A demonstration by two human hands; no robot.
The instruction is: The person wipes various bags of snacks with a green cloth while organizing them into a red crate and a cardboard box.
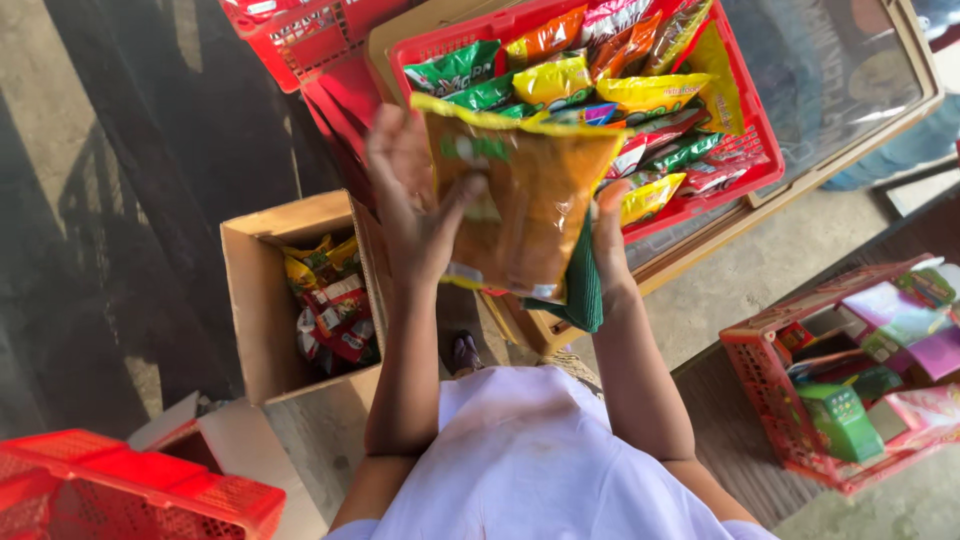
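Single view, head-mounted, looking steeply down past the wearer's white shirt to the floor. Close range: raised forearms fill the frame centre. A red basket lies at the top edge, a cardboard box lower left.

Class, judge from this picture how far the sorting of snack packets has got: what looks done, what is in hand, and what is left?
Done: the red basket on the counter already holds many bright packets. In hand: the left hand and right hand hold an orange packet between them, with a green packet behind it. Left: the cardboard box on the floor still contains packets.
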